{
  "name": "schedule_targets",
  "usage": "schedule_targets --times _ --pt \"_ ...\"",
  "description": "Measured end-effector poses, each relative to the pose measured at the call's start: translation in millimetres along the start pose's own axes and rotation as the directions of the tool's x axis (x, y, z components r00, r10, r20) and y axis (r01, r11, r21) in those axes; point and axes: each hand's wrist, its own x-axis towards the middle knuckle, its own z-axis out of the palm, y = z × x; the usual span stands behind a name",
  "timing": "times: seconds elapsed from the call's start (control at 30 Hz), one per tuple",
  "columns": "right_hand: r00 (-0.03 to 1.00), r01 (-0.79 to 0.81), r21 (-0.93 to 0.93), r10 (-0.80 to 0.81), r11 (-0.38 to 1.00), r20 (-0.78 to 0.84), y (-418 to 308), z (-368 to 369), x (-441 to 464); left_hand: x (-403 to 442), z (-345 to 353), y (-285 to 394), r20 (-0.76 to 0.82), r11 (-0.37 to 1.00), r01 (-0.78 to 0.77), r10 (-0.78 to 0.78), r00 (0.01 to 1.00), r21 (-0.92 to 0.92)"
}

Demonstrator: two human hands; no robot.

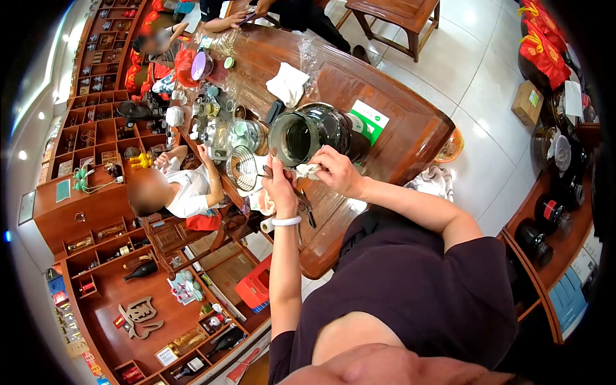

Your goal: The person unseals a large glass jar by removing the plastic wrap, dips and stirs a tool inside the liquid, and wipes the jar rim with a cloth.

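My left hand (280, 186), with a white bangle at its wrist, is closed around the handle of a round wire strainer (242, 168). The strainer's coiled wire head sticks out to the left of that hand. My right hand (338, 172) pinches a crumpled white cloth (307, 171) just beside the left hand; whether the cloth touches the handle I cannot tell. Right beyond both hands stands a large glass jar (330, 128), its wide mouth open and its inside dark. A pair of dark-handled scissors (309, 212) lies near the table edge below my hands.
The wooden table (398, 109) bears a green-and-white card (369, 120), a white towel (287, 85), a black phone-like object (274, 111) and glass jars (246, 135). A person in white (192, 186) sits at the left; others are at the far end. A stool (398, 13) stands beyond.
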Motion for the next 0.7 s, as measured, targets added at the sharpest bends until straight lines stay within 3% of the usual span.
schedule_targets --times 0.13,0.23,0.4,0.5,0.6,0.63,0.7 --pt "0.999 -0.021 0.020 0.022 1.000 -0.047 1 3 -1 1 -3 -1 0.044 0.999 -0.009 0.010 0.999 -0.038" --pt "0.975 -0.192 0.092 0.200 0.977 -0.094 -2 -3 1 1 -2 -2 0.036 0.998 -0.009 0.012 0.999 -0.063" --pt "0.967 -0.187 0.056 0.194 0.981 -0.163 -2 -4 8 1 -2 -2 0.055 0.998 -0.022 0.025 0.998 -0.058" --pt "0.848 -0.318 0.212 0.378 0.924 -0.373 12 -7 32 -2 0 0 0.055 0.998 -0.026 0.029 0.998 -0.051" --pt "0.928 -0.246 0.089 0.261 0.965 -0.264 46 -2 89 6 -5 -9 0.040 0.998 -0.041 0.043 0.998 -0.051" --pt "0.941 -0.312 0.037 0.314 0.950 -0.127 50 -1 109 4 -2 -8 0.048 0.998 -0.040 0.043 0.998 -0.050" --pt "0.944 -0.320 0.102 0.308 0.942 0.114 91 17 133 -1 2 -1 0.044 0.997 -0.034 0.037 0.998 -0.068"
